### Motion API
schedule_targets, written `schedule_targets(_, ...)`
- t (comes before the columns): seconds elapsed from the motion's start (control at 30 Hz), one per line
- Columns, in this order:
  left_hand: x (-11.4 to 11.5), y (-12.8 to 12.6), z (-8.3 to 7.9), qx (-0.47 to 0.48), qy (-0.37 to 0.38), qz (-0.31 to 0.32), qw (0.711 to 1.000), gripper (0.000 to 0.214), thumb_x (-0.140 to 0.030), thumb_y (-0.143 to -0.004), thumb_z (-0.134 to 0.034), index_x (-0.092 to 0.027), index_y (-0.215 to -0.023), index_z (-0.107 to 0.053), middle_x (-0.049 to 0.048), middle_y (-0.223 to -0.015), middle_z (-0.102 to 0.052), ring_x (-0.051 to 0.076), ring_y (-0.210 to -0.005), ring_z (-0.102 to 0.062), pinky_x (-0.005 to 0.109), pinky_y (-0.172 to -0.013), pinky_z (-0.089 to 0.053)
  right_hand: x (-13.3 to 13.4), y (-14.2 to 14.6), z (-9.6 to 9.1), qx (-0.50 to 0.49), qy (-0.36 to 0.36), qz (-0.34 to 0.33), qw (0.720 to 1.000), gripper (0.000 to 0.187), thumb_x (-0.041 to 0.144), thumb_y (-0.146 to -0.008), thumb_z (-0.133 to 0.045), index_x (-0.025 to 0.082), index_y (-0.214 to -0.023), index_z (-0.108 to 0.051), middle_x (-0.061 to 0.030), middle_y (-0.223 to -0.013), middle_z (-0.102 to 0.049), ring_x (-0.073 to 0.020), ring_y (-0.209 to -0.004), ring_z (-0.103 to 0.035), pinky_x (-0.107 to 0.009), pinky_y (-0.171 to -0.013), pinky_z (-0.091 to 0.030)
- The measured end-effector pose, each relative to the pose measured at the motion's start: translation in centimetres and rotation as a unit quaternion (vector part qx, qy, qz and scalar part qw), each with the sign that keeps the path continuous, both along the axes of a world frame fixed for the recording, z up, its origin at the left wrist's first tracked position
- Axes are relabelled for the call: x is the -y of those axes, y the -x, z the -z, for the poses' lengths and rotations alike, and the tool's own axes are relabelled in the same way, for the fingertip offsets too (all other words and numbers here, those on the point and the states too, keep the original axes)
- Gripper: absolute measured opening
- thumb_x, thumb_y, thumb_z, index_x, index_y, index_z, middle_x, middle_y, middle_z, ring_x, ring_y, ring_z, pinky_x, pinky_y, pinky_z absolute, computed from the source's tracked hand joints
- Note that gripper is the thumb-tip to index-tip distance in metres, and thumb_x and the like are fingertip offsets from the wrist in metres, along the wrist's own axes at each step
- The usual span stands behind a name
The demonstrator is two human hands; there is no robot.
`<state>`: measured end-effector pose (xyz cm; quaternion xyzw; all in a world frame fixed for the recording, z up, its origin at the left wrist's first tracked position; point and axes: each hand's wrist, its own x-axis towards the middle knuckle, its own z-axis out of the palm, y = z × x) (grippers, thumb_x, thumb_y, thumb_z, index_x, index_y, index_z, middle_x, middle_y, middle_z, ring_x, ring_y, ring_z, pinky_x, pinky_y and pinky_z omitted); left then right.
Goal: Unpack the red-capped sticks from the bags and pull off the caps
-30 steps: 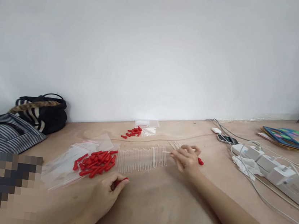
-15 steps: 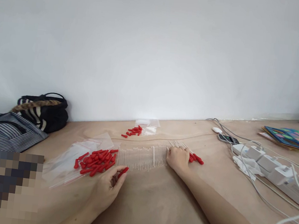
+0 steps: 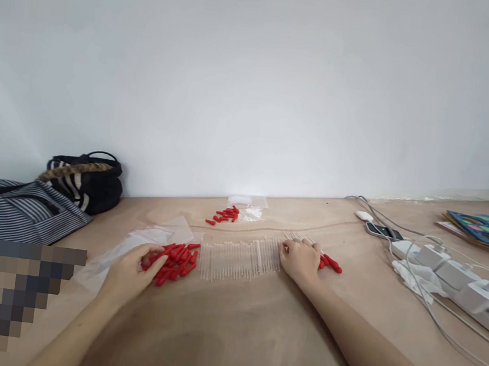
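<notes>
My left hand (image 3: pixel 134 270) is at the left side of a pile of small red club-shaped pieces (image 3: pixel 178 258), its thumb and fingers curled around some of them. Part of the pile is hidden behind this hand. A row of thin whitish sticks (image 3: pixel 230 258) lies side by side to the right of the pile. At the right end of that row, my right hand (image 3: pixel 301 260) rests on the table with its fingers curled closed; what they hold is hidden. More red pieces (image 3: pixel 331 263) show just past its right side, and several stick ends (image 3: pixel 295 235) stick out behind it.
Clear plastic bags (image 3: pixel 140 235) lie under and behind the pile. Farther back are a few red pieces (image 3: pixel 225 213) beside another clear bag (image 3: pixel 252 209). Striped and black bags (image 3: pixel 105 187) stand at left. A power strip (image 3: pixel 451 276) with chargers, cables and colourful boards (image 3: pixel 483 230) occupy the right.
My left hand has moved left from the front of the stick row, where it held a red piece, to the pile. My right hand stays at the row's right end. The view has shifted slightly.
</notes>
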<state>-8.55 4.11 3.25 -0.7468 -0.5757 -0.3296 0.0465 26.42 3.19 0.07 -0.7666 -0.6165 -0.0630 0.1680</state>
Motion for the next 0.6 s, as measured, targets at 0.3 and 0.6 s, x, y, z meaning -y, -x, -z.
schedule_targets(0.3,-0.2,-0.3,0.6,-0.098,-0.103,0.130,0.981,0.023,-0.035,-0.079,-0.048,-0.020,-0.081,-0.065,0.0044,-0.079,-0.064,0.019,-0.075,-0.059,0.029,-0.069,-0.046,1.2,-3.4,-0.1,-0.033,-0.086,0.042,0.995,0.029,0.032,-0.083,-0.040,0.023,-0.082,-0.067,-0.0046,-0.083,-0.067,-0.0202,-0.084,-0.053,-0.035,-0.073,-0.021)
schedule_targets(0.6,3.3,-6.6,1.5,-0.068,-0.207,0.264,0.940,0.013,-0.013,-0.080,-0.050,-0.019,-0.079,-0.061,0.0027,-0.072,-0.060,0.014,-0.068,-0.055,0.026,-0.066,-0.045,0.6,-4.9,-1.0,-0.066,0.032,0.066,0.995,0.025,0.038,-0.075,-0.047,0.023,-0.077,-0.068,-0.0063,-0.078,-0.066,-0.0233,-0.087,-0.052,-0.038,-0.077,-0.021)
